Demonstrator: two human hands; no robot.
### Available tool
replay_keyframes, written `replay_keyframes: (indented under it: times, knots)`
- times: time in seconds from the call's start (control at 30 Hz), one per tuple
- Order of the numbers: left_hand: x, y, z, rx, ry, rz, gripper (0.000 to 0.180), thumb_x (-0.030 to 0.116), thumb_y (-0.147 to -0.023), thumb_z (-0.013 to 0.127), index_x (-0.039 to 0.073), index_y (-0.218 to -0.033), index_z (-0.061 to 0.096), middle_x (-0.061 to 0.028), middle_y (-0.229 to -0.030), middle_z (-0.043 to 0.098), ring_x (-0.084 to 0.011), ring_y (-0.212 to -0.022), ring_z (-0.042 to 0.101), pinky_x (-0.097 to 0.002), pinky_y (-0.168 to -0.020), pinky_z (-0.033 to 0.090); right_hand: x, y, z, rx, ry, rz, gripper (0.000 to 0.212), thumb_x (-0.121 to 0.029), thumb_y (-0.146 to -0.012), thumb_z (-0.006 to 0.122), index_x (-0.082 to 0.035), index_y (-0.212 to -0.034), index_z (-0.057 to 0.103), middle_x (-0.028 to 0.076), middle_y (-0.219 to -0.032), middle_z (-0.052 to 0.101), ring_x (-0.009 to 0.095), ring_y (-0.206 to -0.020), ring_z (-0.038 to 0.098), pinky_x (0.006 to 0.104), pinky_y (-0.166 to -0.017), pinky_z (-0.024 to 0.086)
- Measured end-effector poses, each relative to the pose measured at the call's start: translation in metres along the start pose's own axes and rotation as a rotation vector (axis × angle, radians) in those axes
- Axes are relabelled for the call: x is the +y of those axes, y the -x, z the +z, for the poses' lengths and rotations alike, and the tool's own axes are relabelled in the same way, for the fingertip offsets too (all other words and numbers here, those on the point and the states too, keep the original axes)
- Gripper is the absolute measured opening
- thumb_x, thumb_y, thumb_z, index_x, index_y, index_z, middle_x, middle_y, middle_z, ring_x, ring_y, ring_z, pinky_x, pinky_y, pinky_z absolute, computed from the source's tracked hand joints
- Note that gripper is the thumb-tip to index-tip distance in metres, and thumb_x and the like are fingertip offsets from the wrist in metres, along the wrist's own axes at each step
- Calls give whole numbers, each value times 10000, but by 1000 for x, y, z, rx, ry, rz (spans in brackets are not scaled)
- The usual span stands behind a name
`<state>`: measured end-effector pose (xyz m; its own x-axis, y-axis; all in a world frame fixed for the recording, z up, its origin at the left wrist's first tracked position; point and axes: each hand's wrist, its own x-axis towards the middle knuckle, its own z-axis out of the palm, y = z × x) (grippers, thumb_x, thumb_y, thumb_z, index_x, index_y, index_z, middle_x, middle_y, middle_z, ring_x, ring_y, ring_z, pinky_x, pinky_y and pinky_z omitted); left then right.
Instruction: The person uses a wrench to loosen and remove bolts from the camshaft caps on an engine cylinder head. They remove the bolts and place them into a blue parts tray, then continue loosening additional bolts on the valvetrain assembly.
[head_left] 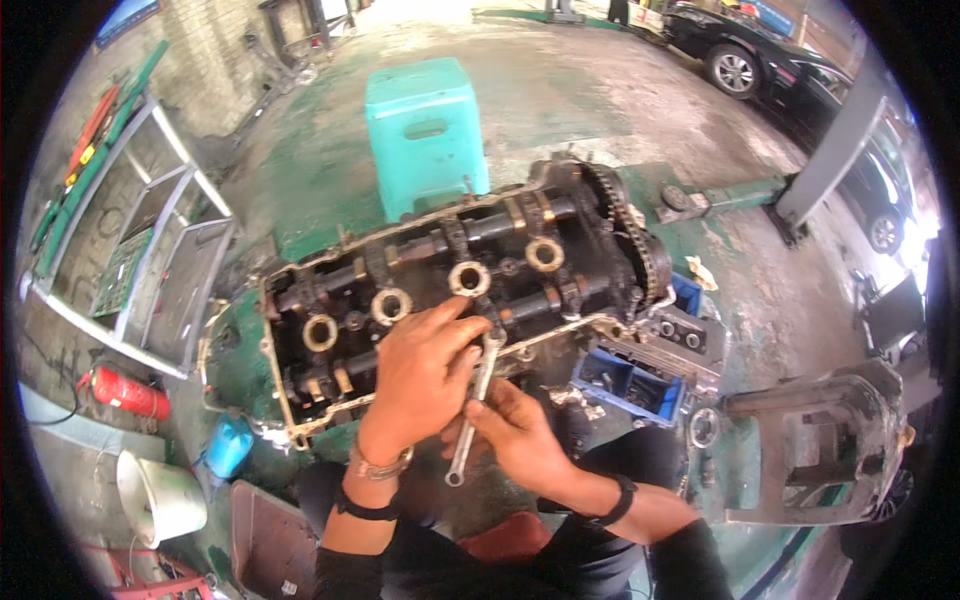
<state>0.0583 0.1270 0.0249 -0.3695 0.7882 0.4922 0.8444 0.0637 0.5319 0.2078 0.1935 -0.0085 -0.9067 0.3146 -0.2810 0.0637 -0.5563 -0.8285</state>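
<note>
An engine's cylinder head lies before me with its camshafts, light ring-shaped openings and a timing chain at its right end. My right hand is closed around the shaft of a metal combination wrench. The wrench's upper end meets the near camshaft area, and its ring end points down toward my lap. Over the near side of the engine, my left hand has its fingers stretched out beside the wrench's upper end. Its index fingertip is close to a ring opening. What the wrench head sits on is hidden.
Behind the engine stands a turquoise plastic stool. To the right are a blue parts bin, a large grey metal part and a lift post. A fire extinguisher, a white bucket and a metal frame stand left.
</note>
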Motion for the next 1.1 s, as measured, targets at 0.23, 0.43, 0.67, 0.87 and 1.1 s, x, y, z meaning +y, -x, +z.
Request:
replay_keyframes:
  times: [0.23,0.43,0.67,0.87,1.1]
  knots:
    - [-1,3,-4,-57,6,-56,385,116,-856,671,19,-1228,699,-257,-1342,624,-416,-1255,590,-458,-1091,426,21,-16,6,23,-2,-185,237,-161,-1076,494,12,-1238,496,59,-827,638,146,-700,655,281,-600,546]
    - [-23,4,1,-165,16,-139,359,134,-968,614,-43,-1277,656,-246,-1457,539,-392,-1337,523,-458,-1116,382,17,-18,-4,-37,-154,-106,237,-171,-1086,458,20,-1221,497,30,-739,560,113,-597,557,279,-470,469]
    - [-31,10,-2,-197,-20,-125,340,92,-989,588,-17,-1305,653,-221,-1488,515,-368,-1376,484,-447,-1129,369,19,-17,-11,-121,-200,-86,298,-221,-1048,509,65,-1128,533,67,-732,571,185,-584,566,357,-501,477]
    - [-43,9,-2,-212,-28,-117,367,219,-1046,561,33,-1354,633,-170,-1537,480,-336,-1408,462,-487,-1152,368,-22,6,-49,-139,269,76,286,-239,-1005,575,32,-1095,581,36,-709,529,143,-564,514,313,-493,433]
    - [-36,9,-3,-220,3,-92,397,201,-1038,566,40,-1399,594,-171,-1528,485,-342,-1411,452,-485,-1162,350,-55,19,-89,170,533,-290,241,-157,-924,721,44,-1033,643,94,-791,676,175,-654,616,345,-616,501]
